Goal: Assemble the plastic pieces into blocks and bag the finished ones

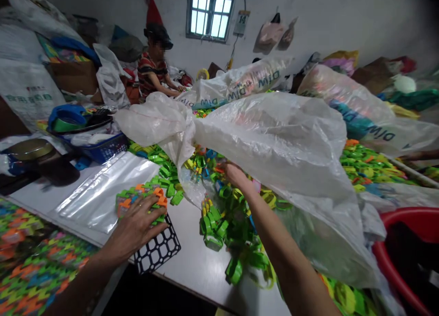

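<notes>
My left hand (pixel 142 220) lies with fingers spread on rows of orange, green and blue plastic pieces (pixel 132 195) in a black grid tray (pixel 159 249). The tray's near cells hold nothing, and it juts slightly over the table's front edge. My right hand (pixel 235 174) reaches into the pile of colourful pieces beside the clear plastic bag (pixel 274 137). Its fingers are mostly hidden among orange and blue pieces. Below that arm lie green ring-shaped plastic pieces (pixel 212 227), some with yellow tips.
Flat clear plastic bags (pixel 106 192) lie on the white table (pixel 192 261) at left, near a blue basket (pixel 103 147) and a dark lidded jar (pixel 44 160). A red tub (pixel 411 224) stands at right. Another person (pixel 154 69) works across the table.
</notes>
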### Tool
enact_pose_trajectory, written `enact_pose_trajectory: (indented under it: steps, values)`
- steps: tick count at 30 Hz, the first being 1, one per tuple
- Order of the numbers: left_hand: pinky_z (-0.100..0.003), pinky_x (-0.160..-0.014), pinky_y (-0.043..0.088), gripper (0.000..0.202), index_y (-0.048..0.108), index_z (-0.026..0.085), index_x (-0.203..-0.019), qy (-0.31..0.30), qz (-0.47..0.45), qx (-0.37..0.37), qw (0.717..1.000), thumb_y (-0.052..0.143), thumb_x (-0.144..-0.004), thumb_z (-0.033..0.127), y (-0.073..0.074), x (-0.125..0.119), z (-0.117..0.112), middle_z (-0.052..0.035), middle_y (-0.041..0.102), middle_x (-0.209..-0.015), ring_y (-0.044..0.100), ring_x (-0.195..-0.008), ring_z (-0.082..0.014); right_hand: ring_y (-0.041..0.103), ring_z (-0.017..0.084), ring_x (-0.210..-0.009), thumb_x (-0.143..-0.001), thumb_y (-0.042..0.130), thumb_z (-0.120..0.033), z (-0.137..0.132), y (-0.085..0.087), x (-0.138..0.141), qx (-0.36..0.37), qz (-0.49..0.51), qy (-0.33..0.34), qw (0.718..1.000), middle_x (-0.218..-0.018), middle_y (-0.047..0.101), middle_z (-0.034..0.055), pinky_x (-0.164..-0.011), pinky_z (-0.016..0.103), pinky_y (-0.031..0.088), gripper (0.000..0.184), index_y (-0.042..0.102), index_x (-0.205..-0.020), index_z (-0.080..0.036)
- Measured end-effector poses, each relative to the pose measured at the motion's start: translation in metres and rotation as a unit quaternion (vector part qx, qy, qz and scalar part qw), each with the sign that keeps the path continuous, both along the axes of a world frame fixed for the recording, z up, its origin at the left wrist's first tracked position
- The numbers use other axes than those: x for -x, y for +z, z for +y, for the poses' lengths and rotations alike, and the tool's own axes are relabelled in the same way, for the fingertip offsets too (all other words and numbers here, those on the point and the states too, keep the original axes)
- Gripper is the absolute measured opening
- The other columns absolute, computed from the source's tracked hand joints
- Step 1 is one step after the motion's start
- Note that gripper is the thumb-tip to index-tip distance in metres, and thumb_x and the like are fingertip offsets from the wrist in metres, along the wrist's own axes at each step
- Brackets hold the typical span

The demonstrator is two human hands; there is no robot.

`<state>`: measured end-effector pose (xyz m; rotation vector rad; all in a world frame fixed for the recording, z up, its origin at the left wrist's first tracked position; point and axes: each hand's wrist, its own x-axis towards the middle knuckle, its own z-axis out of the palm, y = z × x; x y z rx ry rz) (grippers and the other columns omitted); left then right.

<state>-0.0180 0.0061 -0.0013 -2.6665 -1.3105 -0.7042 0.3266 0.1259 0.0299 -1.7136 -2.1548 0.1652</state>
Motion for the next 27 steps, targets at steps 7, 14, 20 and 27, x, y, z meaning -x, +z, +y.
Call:
enact_pose_trajectory:
  steps: [7,14,20,27]
  values:
    - [-0.052,-0.102,0.044,0.028,0.068,0.022,-0.106,-0.017,-0.017,0.029,0.999,0.053,-0.095,0.043,0.016,0.000,-0.003,-0.0133,0.062,-0.120,0.055,-0.118,-0.0301,0.064,0.016,-0.086,-0.084,0.055,-0.005,-0.004,-0.004,0.014,0.114,-0.086,0.054,0.988,-0.087,0.070,0.0107,-0.076,0.021,0.045,0.020,0.073,-0.086,-0.013]
    - [-0.046,-0.092,0.052,0.051,0.053,0.020,-0.132,0.116,-0.368,0.208,0.899,0.060,-0.089,0.047,0.067,-0.062,0.026,-0.0132,0.060,-0.128,0.061,-0.110,-0.0273,0.060,0.019,-0.094,-0.089,0.050,-0.012,-0.023,0.015,0.058,-0.060,-0.064,0.081,0.993,-0.100,0.067,0.0107,-0.077,0.024,0.042,0.028,0.069,-0.108,-0.016]
    - [-0.031,-0.070,0.057,0.028,0.063,0.012,-0.110,0.018,-0.534,0.450,0.715,0.062,-0.088,0.029,0.095,-0.093,0.068,-0.0096,0.068,-0.099,0.066,-0.081,-0.0166,0.059,0.018,-0.085,-0.092,0.048,-0.017,-0.064,0.036,0.093,-0.142,0.145,0.121,0.972,-0.101,0.063,0.0100,-0.077,0.026,0.046,0.033,0.058,-0.124,-0.016]
    - [-0.038,-0.085,0.054,0.053,0.056,0.020,-0.130,-0.066,-0.215,0.349,0.910,0.065,-0.083,0.041,0.125,-0.040,0.031,-0.0084,0.067,-0.116,0.066,-0.096,-0.0224,0.053,0.014,-0.062,-0.086,0.057,-0.034,-0.101,0.008,0.103,0.055,0.298,0.155,0.940,-0.072,0.060,0.0011,-0.059,0.024,0.043,0.018,0.062,-0.081,-0.017]
